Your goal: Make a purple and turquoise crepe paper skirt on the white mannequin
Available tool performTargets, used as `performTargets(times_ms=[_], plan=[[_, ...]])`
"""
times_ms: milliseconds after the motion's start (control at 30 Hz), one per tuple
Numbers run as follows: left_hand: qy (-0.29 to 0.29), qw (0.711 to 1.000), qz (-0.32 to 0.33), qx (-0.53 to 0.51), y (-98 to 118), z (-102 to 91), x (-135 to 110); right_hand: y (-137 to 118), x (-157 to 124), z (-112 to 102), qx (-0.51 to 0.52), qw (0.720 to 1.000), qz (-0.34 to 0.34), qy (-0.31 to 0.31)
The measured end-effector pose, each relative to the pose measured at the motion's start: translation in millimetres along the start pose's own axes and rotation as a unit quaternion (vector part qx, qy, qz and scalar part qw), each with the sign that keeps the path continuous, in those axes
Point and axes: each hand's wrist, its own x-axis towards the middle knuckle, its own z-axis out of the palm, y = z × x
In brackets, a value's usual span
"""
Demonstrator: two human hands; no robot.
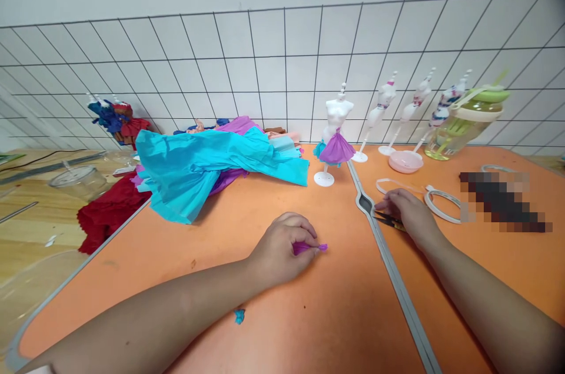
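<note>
My left hand (286, 247) rests over the orange table, its thumb and fingers pinching a small gathered piece of purple crepe paper (323, 247). Farther right, my right hand (406, 212) is curled over a pair of scissors (388, 220) with dark blades; its palm hides most of their handles. Ahead of my hands stands a white mini dress form (339, 112) on a round base, wearing a purple and turquoise paper skirt (338, 149). A small turquoise paper scrap (239, 316) lies near my left forearm.
A heap of turquoise crepe paper (198, 162) lies back left beside red paper (103, 215). Several more dress forms (383, 100), a pink bowl (406, 161) and a green-lidded bottle (470, 121) stand back right. White tape rolls (442, 207) lie nearby. A grey seam (399, 280) crosses the orange table (344, 315).
</note>
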Motion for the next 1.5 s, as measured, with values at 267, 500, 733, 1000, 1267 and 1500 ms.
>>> performTargets(times_ms=[267,500,733,1000,1267,1500], plan=[[0.012,0.999,-0.025,-0.037,-5.3,2.1,-0.9,-33.3,-20.2,-7.9,-0.074,0.994,-0.068,0.039],[-0.003,0.963,-0.208,-0.169,-6.8,10.0,-2.2,-77.2,-81.6,26.7,0.035,0.957,-0.032,-0.287],[-0.029,0.953,-0.239,-0.181,4.5,9.2,-0.8,-89.9,-118.1,45.9,0.081,0.938,0.03,-0.336],[-0.036,0.983,-0.167,-0.069,10.3,6.7,-1.5,-80.6,-109.5,50.7,0.084,0.942,0.014,-0.324],[-0.042,0.995,-0.085,-0.03,3.7,8.4,-3.2,-75.0,-103.8,51.7,0.051,0.935,-0.003,-0.352],[-0.07,0.996,-0.039,-0.032,2.9,4.5,-0.8,-78.1,-105.3,51.7,0.016,0.948,-0.008,-0.317]])
